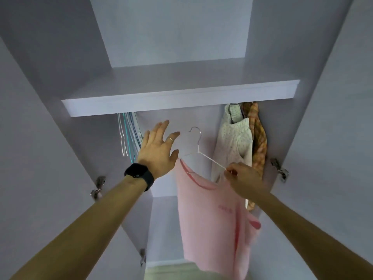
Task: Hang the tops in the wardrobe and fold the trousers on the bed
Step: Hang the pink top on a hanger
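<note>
My right hand (240,176) pinches the white hanger (198,150) so the pink top (212,219) hangs; left hand (159,146) is open, reaching.

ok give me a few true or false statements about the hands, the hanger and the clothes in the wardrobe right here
1. The right hand pinches one arm of the white hanger. True.
2. The pink top is on the hanger. True.
3. The left hand is closed around the hanger's hook. False: it is open with fingers spread, beside the hook and not gripping it.
4. The hanger's hook is already over the rail. False: it is free in the air below the shelf.
5. Two garments hang at the right, a white dotted top and an orange checked top. True.
6. The left wrist is bare. False: it wears a dark watch.
</note>
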`<state>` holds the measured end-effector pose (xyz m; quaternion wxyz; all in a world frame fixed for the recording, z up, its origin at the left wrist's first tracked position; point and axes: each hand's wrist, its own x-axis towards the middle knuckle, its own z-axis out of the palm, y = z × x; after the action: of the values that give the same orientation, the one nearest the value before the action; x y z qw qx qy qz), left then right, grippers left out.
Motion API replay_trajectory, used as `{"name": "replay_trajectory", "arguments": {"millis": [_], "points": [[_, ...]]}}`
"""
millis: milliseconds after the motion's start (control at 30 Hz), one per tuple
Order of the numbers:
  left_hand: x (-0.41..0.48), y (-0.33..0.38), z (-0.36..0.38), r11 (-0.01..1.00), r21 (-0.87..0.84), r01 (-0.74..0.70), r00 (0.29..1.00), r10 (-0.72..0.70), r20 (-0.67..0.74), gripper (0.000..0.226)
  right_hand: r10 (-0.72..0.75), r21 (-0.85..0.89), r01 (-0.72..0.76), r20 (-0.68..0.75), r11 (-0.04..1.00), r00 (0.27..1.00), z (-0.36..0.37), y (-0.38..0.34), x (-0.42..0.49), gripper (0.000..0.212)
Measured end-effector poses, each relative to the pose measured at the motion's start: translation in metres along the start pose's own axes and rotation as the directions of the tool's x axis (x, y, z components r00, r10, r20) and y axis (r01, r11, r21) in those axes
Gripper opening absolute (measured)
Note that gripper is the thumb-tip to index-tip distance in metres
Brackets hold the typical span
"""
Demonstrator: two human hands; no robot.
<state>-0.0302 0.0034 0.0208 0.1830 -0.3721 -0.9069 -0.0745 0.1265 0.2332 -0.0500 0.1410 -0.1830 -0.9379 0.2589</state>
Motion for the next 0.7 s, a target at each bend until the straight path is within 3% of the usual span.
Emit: {"name": "replay_trajectory", "arguments": {"millis": [133,267,467,700], "points": [[0.042,-0.003,0.0,0.99,0.08,-0.114,0.986,0.122,-0.115,0.075,0.225,0.011,-0.224,-0.055,0.974,0.973,-0.004,-0.005,0.015,0.02],[0.076,0.013,0.01,0.975,0.139,-0.173,0.954,0.201,-0.221,0.086,0.366,0.099,-0.358,-0.082,0.929,0.927,-0.011,-0.004,0.038,0.017],[0.114,0.018,0.061,0.989,0.082,-0.121,0.929,0.141,-0.341,0.086,0.413,0.152,-0.393,-0.133,0.907,0.901,-0.007,0.011,0.096,0.017],[0.139,0.008,0.109,0.983,0.126,-0.136,0.791,0.184,-0.584,0.084,0.429,0.186,-0.393,-0.233,0.9,0.873,0.029,0.054,0.142,0.018]]}}
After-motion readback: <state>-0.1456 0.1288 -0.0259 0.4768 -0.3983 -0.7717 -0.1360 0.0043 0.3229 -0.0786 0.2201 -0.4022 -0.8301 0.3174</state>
